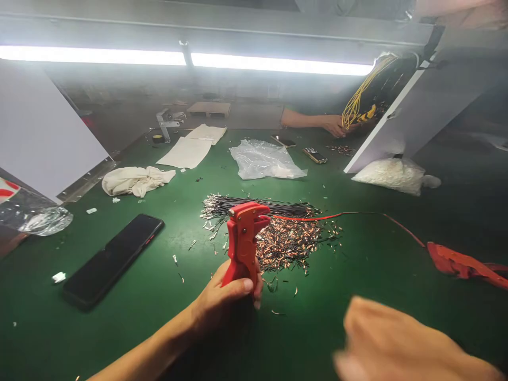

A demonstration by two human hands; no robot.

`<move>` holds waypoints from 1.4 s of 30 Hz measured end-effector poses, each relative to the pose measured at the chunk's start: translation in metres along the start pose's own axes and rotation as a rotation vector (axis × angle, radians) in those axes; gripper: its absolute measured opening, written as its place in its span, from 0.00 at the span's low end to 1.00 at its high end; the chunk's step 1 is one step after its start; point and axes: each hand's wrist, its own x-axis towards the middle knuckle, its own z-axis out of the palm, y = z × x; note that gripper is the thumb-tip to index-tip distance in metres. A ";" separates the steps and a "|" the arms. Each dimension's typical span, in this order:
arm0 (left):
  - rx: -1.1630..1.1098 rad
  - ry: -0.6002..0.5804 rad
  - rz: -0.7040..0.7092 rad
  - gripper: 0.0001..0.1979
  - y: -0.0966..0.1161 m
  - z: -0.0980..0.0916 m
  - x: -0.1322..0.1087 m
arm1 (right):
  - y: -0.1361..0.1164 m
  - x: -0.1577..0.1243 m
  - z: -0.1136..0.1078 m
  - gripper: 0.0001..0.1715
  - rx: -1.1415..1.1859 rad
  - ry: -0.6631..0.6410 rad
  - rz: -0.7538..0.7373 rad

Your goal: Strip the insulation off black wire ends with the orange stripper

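Observation:
My left hand is wrapped round the handles of a red wire stripper, held upright with its jaws toward the right. Behind the tool lies a bundle of black wires with metal terminals at the left end. A heap of short cut wire ends, copper showing, lies just in front of the bundle. My right hand is at the lower right, smeared by motion and apart from the tool; its fingers cannot be made out. A thin red strand runs right from near the stripper's jaws.
A black phone lies at left, near a crumpled white cloth. Farther back are paper sheets and a clear plastic bag. Red fabric lies at right. Another person's hand is near yellow wires.

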 end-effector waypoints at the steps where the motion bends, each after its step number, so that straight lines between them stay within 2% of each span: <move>1: 0.016 0.018 0.018 0.17 0.000 0.001 -0.001 | -0.001 0.005 0.000 0.13 0.022 0.003 0.053; 4: 0.058 0.066 0.035 0.18 -0.003 0.001 -0.006 | -0.002 0.017 0.017 0.31 0.176 -0.053 0.282; 6: 0.061 0.101 0.002 0.18 -0.006 0.000 -0.011 | -0.001 0.022 0.034 0.49 0.320 -0.206 0.369; 8: 0.057 0.163 -0.059 0.20 -0.009 0.000 -0.015 | -0.001 0.024 0.048 0.58 0.490 -0.410 0.432; 10: 0.120 0.220 -0.058 0.20 -0.008 0.001 -0.016 | -0.002 0.026 0.054 0.61 0.639 -0.516 0.486; 13: 0.322 0.197 0.054 0.22 -0.002 0.004 -0.015 | -0.006 0.030 0.055 0.59 0.816 -0.488 0.525; 16: 0.579 0.114 0.107 0.24 0.005 0.006 -0.014 | -0.011 0.031 0.058 0.47 0.897 -0.377 0.536; 18: 0.747 0.082 0.119 0.26 0.010 0.007 -0.014 | -0.015 0.029 0.063 0.40 0.949 -0.352 0.586; 20: 0.847 0.044 0.150 0.30 0.014 0.008 -0.014 | -0.019 0.028 0.065 0.41 1.024 -0.362 0.662; 23: 0.823 -0.021 0.189 0.34 0.017 0.012 -0.014 | -0.020 0.032 0.060 0.47 1.156 -0.365 0.803; 27: 0.686 0.042 0.177 0.37 0.014 0.017 -0.011 | -0.014 0.040 0.050 0.46 1.467 -0.332 1.034; 28: 0.685 0.028 0.182 0.38 0.013 0.017 -0.009 | -0.012 0.041 0.048 0.46 1.547 -0.321 1.075; 30: 0.765 -0.080 0.183 0.38 0.015 0.014 -0.006 | -0.006 0.038 0.047 0.40 1.693 -0.320 1.156; 32: 0.849 -0.166 0.205 0.37 0.020 0.010 -0.004 | 0.004 0.034 0.044 0.27 1.844 -0.316 1.246; 33: 0.889 -0.169 0.237 0.35 0.024 0.008 -0.004 | 0.011 0.032 0.042 0.21 1.922 -0.276 1.284; 34: 0.938 -0.126 0.279 0.32 0.029 0.006 -0.003 | 0.020 0.030 0.039 0.18 1.999 -0.219 1.281; 35: 1.002 -0.062 0.329 0.26 0.034 0.005 -0.003 | 0.030 0.030 0.035 0.20 2.025 -0.194 1.285; 37: 1.181 0.120 0.427 0.14 0.046 0.003 -0.001 | 0.050 0.033 0.024 0.26 1.944 -0.104 1.277; 38: 1.283 0.173 0.481 0.10 0.052 0.004 0.002 | 0.060 0.036 0.018 0.27 1.917 -0.097 1.274; 39: 1.374 0.193 0.527 0.08 0.059 0.004 0.006 | 0.069 0.039 0.013 0.27 1.896 -0.095 1.264; 40: 1.473 0.185 0.513 0.07 0.064 0.006 0.013 | 0.078 0.042 0.009 0.26 1.875 -0.086 1.237; 42: 1.674 0.106 0.464 0.08 0.072 0.010 0.032 | 0.091 0.048 0.005 0.22 1.842 -0.107 1.185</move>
